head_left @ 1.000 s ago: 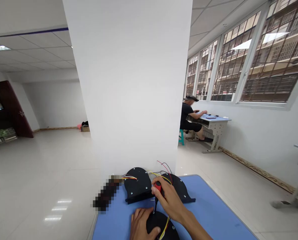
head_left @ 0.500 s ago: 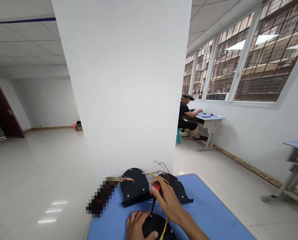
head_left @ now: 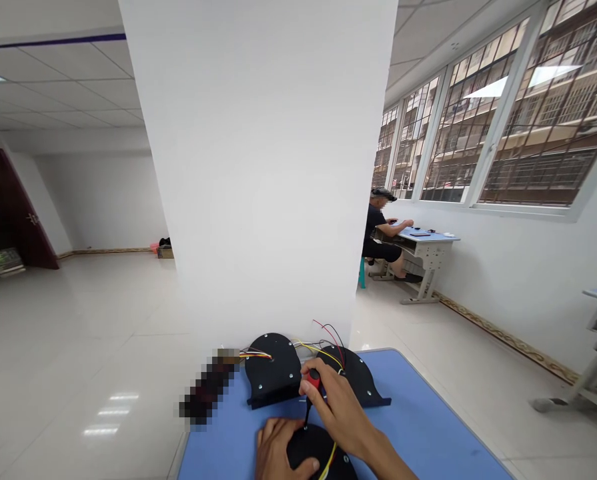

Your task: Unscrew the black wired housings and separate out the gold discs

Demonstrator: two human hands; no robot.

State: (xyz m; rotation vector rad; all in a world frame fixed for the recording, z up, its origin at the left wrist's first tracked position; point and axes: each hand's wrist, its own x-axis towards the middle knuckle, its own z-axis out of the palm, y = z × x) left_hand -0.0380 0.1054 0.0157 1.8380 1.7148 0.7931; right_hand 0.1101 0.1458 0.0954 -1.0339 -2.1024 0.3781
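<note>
In my right hand (head_left: pixel 341 403) is a screwdriver (head_left: pixel 313 379) with a red and black handle, held nearly upright. Its dark shaft reaches down to a small screw at the top edge of a black rounded housing (head_left: pixel 308 448). My left hand (head_left: pixel 277 450) grips that housing at its left side, thumb over the face and fingers along the rim. Yellow, white and red wires run over the housing's right part, and the bottom of the frame cuts it off. Behind it stand two similar black housings, one at left (head_left: pixel 272 370) and one at right (head_left: pixel 362 379), partly covered by my right hand.
The blue table (head_left: pixel 408 427) adjoins a white pillar (head_left: pixel 263 200). A pixelated dark object (head_left: pixel 209 392) lies at its left edge. Loose wires (head_left: pixel 331 333) stick up behind the housings. Beyond, a person (head_left: pixel 378 230) sits at another desk (head_left: pixel 431 247) near the windows.
The view has turned slightly left, so the scene sits a little further right. Both hands keep their hold, and the screwdriver stays at the same screw.
</note>
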